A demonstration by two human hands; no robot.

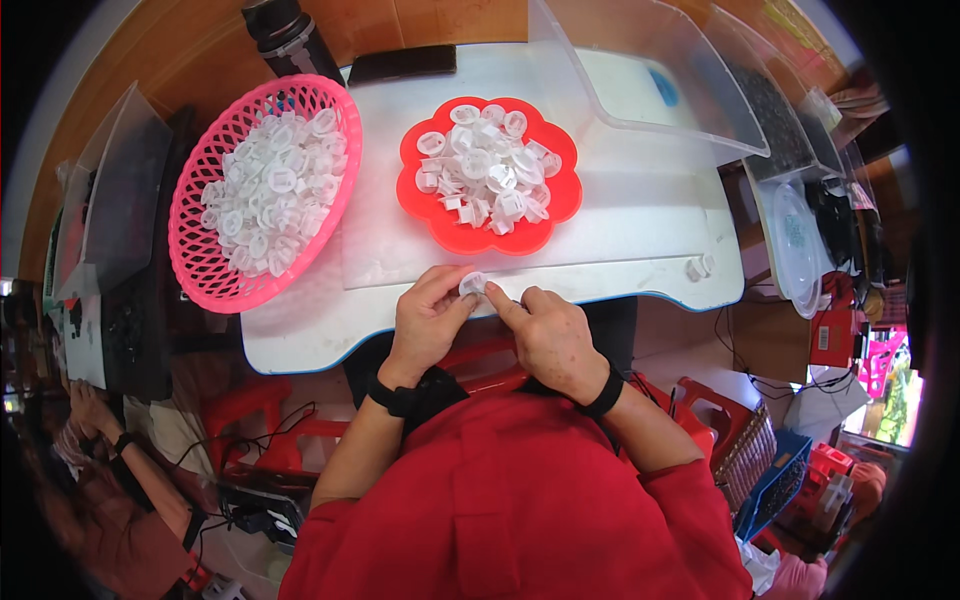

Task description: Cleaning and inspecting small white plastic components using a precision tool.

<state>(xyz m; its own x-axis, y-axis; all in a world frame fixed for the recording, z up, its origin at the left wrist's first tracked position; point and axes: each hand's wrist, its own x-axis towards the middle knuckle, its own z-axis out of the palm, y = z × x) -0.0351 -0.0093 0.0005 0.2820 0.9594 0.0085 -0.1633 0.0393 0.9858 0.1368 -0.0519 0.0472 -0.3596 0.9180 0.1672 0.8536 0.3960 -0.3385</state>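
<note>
Near the table's front edge, my left hand (428,322) pinches a small round white plastic part (473,284) between thumb and fingertips. My right hand (553,338) comes in from the other side, its index finger and thumb against the same part and its other fingers curled under. Whether those curled fingers hold anything is hidden. Just beyond my hands, a red flower-shaped tray (520,240) bears a heap of similar white parts (490,165). To the left, a pink lattice basket (190,262) holds a larger pile of clear and white round parts (275,190).
A dark bottle (285,38) and a flat black object (402,64) are at the back of the white table (640,225). A clear plastic bin (650,120) stands at the back right. Two small white parts (700,267) lie near the right edge. Another person's hands (92,410) are at far left.
</note>
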